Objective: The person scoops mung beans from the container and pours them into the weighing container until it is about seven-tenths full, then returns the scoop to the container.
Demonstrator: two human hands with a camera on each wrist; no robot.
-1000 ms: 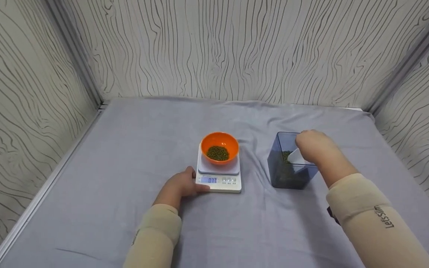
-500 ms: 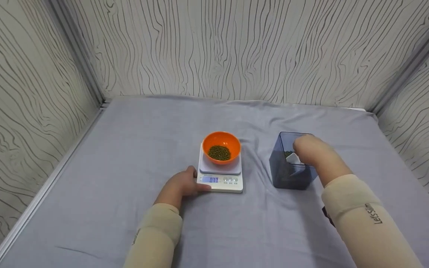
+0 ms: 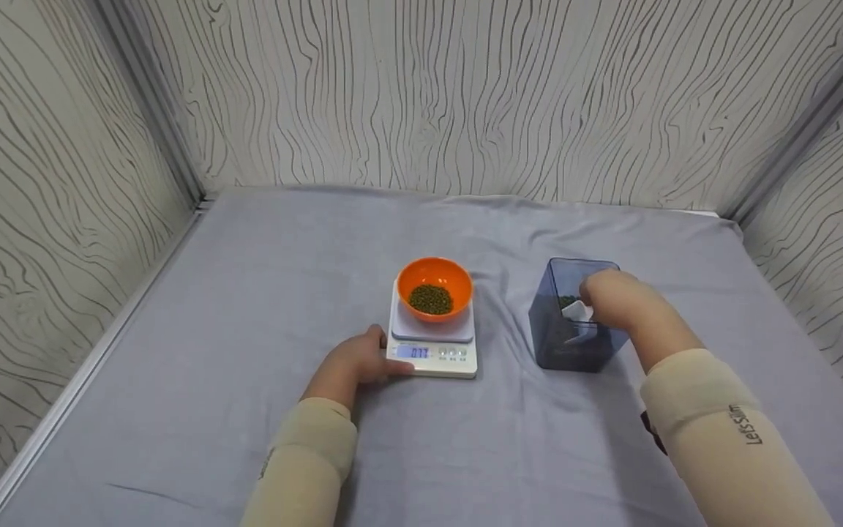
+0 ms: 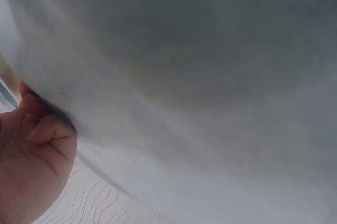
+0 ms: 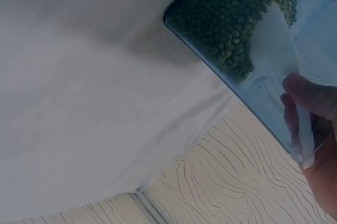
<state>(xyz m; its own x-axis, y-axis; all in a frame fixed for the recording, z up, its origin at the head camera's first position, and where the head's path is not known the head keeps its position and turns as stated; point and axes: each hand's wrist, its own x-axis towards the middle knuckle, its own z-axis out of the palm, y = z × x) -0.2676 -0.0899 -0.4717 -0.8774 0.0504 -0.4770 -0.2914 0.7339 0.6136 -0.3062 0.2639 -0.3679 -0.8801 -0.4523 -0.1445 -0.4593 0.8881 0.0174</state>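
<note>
A white kitchen scale [image 3: 458, 369] bears an orange bowl [image 3: 414, 274] with green mung beans [image 3: 431, 299] in its bottom; the display shows digits like 077. My left hand [image 3: 359, 359] holds the scale's front left corner, thumb along the front edge. Curled fingers of this hand [image 4: 42, 150] show in the left wrist view. To the right stands a tall translucent blue container [image 3: 544, 333], partly filled with mung beans [image 5: 221, 13]. My right hand [image 3: 615, 298] reaches into its mouth and grips a white scoop [image 5: 274, 37] by the handle. The scoop's tip lies in the beans.
Grey cloth [image 3: 275, 271] with some wrinkles covers the table. Patterned panels [image 3: 421, 95] stand behind it and at both sides, with grey posts at the corners. A strip of cloth separates the scale from the container.
My right hand has shifted and sunk a little lower into the container, and the scoop sits deeper with less of it showing. The left hand, scale and bowl stay nearly as before.
</note>
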